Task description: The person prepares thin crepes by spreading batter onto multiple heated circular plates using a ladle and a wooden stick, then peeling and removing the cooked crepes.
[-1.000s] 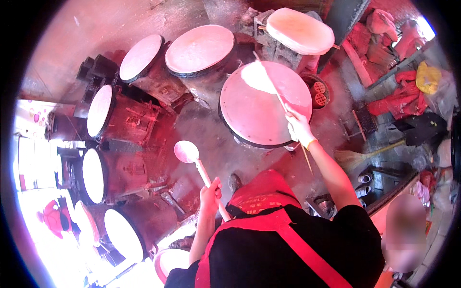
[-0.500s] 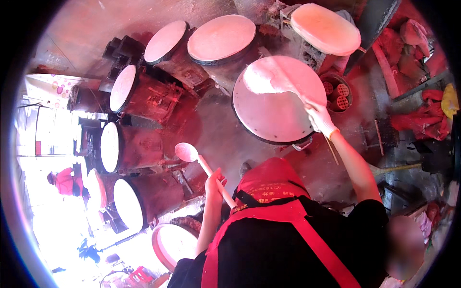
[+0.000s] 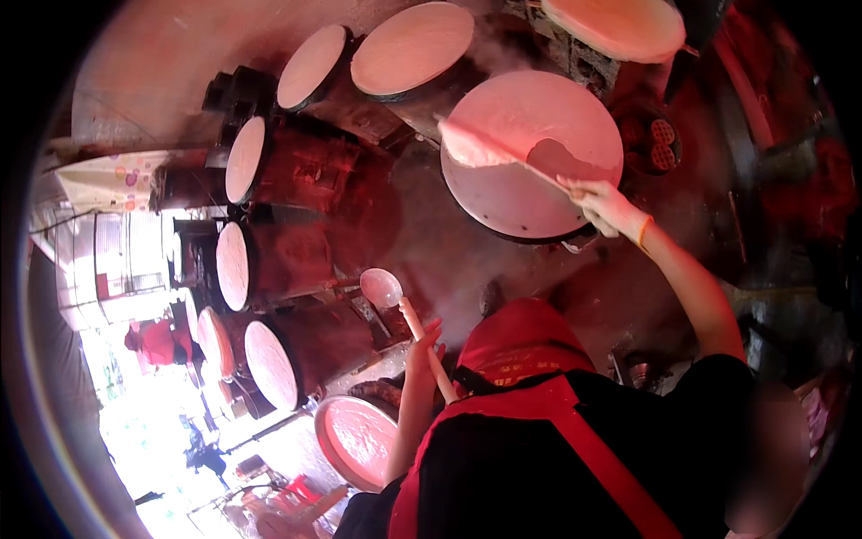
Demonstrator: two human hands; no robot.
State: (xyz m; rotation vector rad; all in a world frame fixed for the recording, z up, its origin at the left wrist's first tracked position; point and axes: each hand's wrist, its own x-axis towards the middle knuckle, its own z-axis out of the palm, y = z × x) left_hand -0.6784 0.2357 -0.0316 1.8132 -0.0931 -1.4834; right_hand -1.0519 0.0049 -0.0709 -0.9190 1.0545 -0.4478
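Note:
My right hand (image 3: 597, 205) is shut on a thin wooden stick (image 3: 536, 171), which lies diagonally over the large round griddle (image 3: 503, 202). Pale batter (image 3: 476, 144) is bunched along the stick's far part, and a thinner pale layer (image 3: 548, 103) covers much of the upper griddle. A darker patch shows at its right. My left hand (image 3: 422, 346) grips the long handle of a ladle (image 3: 382, 287), whose round bowl is held low, apart from the griddle, beside my red apron (image 3: 521, 337).
Several round griddles (image 3: 411, 47) on drum stoves curve round the left and back. An oval top (image 3: 615, 22) sits behind. A bucket of perforated briquettes (image 3: 663, 144) stands right of the griddle, a wide pan of batter (image 3: 355, 438) lower left, and a person in red (image 3: 157, 341) by the bright opening.
The stick has swung so its far end points more to the left, and the batter is spread over more of the griddle. The whole view has shifted as my head moved.

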